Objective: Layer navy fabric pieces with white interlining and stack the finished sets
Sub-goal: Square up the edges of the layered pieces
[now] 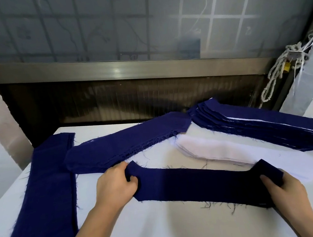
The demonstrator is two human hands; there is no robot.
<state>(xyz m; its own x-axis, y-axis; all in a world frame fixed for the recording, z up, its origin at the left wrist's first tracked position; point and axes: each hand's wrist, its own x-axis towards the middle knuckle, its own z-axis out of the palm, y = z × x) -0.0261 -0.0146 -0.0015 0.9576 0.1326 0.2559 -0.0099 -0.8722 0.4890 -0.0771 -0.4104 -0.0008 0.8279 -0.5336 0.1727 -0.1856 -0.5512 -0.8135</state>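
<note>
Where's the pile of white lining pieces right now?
In the head view, the white pile lies right of centre on the table, between the held navy strip and the tall navy stack.

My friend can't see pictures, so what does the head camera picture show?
A person's left hand and right hand grip the two ends of a long navy fabric piece over a white table. Behind it lie a white interlining stack, a pile of navy pieces and a layered navy-and-white stack at the far right; navy strips lie left.
</note>
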